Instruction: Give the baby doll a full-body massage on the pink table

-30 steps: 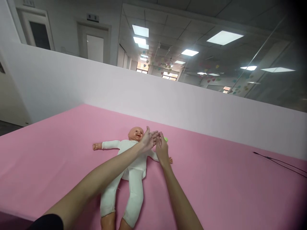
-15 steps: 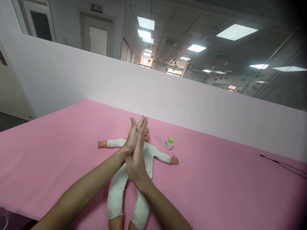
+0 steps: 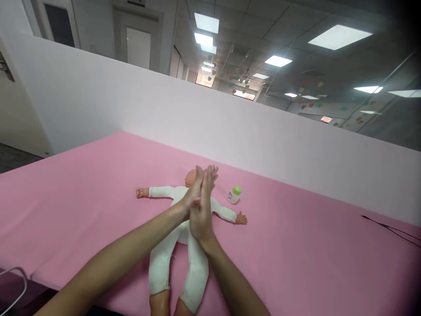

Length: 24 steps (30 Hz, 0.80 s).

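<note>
Head view | left hand (image 3: 193, 192) and right hand (image 3: 202, 217) palm to palm over doll (image 3: 184, 237), fingers extended, slightly blurred; anything between palms can't be told | doll supine on pink table (image 3: 296, 245), head toward far edge, legs toward near edge | green-lidded jar (image 3: 234, 195) beside outstretched arm, toward far edge | black cable (image 3: 383, 225) rightward, near far edge

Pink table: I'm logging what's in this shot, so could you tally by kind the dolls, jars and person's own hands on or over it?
Doll: 1
Jar: 1
Person's own hands, left hand and right hand: 2
Total: 4
</note>
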Each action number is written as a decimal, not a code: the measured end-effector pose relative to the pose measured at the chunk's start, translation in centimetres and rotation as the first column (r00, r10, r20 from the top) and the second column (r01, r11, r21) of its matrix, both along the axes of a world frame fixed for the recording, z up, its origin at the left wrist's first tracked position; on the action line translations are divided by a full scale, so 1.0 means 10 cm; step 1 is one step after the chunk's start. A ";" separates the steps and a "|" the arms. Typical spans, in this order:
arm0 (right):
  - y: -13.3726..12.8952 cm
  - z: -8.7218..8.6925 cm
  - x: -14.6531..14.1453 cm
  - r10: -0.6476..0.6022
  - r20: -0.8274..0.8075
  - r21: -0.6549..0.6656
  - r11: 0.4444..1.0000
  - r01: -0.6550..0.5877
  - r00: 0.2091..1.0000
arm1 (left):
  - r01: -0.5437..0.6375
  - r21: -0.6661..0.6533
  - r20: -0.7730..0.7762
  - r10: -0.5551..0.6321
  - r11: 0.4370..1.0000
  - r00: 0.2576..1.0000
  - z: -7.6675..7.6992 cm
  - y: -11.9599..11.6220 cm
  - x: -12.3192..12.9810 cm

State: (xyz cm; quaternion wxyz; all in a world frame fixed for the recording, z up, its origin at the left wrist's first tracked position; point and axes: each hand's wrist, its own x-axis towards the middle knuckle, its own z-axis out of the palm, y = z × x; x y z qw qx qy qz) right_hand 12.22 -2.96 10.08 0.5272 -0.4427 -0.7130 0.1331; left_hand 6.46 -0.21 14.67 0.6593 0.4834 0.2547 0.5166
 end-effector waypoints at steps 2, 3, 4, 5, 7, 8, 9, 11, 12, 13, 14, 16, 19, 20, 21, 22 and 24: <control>0.13 0.08 0.13 -0.063 -0.046 -0.046 0.997 0.061 0.997 | 0.030 0.012 0.013 -0.030 0.999 0.999 -0.06 -0.02 0.09; 0.21 0.10 0.21 -0.100 -0.075 -0.088 0.992 0.094 0.992 | 0.049 0.025 0.017 -0.050 0.998 0.999 -0.08 -0.03 0.13; 0.28 0.11 0.30 -0.134 -0.105 -0.136 0.983 0.119 0.985 | 0.068 0.038 0.015 -0.069 0.997 0.998 -0.10 -0.04 0.15; 0.35 0.08 0.39 -0.162 -0.130 -0.187 0.973 0.136 0.978 | 0.084 0.059 0.004 -0.084 0.995 0.996 -0.12 -0.05 0.16; 0.43 -0.06 0.58 -0.192 -0.141 -0.282 0.948 0.147 0.971 | 0.068 0.146 -0.048 -0.062 0.987 0.997 -0.19 -0.04 0.11; 0.46 -0.17 0.67 -0.197 -0.119 -0.322 0.935 0.149 0.973 | 0.036 0.218 -0.089 -0.017 0.975 0.996 -0.25 -0.02 0.06; 0.47 -0.31 0.75 -0.190 -0.061 -0.357 0.921 0.156 0.980 | -0.007 0.305 -0.136 0.051 0.952 0.989 -0.34 0.02 -0.02; 0.47 -0.61 0.89 -0.166 0.074 -0.391 0.902 0.181 0.983 | -0.088 0.481 -0.228 0.221 0.872 0.948 -0.61 0.12 -0.18; 0.47 -0.75 0.94 -0.143 0.128 -0.398 0.899 0.183 0.981 | -0.096 0.545 -0.278 0.287 0.833 0.917 -0.77 0.19 -0.27; 0.47 -0.87 0.98 -0.119 0.178 -0.396 0.900 0.182 0.977 | -0.090 0.568 -0.336 0.331 0.818 0.882 -0.94 0.26 -0.35; 0.48 -0.98 1.01 -0.101 0.217 -0.390 0.903 0.182 0.971 | -0.090 0.562 -0.400 0.365 0.822 0.841 -1.10 0.34 -0.42; 0.50 -1.12 1.04 -0.086 0.281 -0.373 0.908 0.192 0.956 | -0.039 0.539 -0.544 0.384 0.841 0.746 -1.40 0.47 -0.54; 0.52 -1.21 1.12 -0.143 0.376 -0.323 0.906 0.274 0.916 | 0.013 0.565 -0.686 0.462 0.825 0.562 -1.66 0.59 -0.66; 0.52 -1.23 1.16 -0.178 0.417 -0.297 0.900 0.319 0.891 | 0.020 0.586 -0.714 0.504 0.810 0.485 -1.69 0.62 -0.70; 0.52 -1.25 1.22 -0.221 0.460 -0.264 0.891 0.370 0.860 | 0.023 0.608 -0.732 0.549 0.794 0.403 -1.72 0.64 -0.74; 0.51 -1.27 1.29 -0.266 0.504 -0.227 0.877 0.423 0.822 | 0.022 0.632 -0.739 0.593 0.775 0.319 -1.73 0.66 -0.80; 0.48 -1.30 1.44 -0.353 0.574 -0.154 0.840 0.520 0.739 | 0.012 0.682 -0.722 0.670 0.731 0.172 -1.73 0.71 -0.91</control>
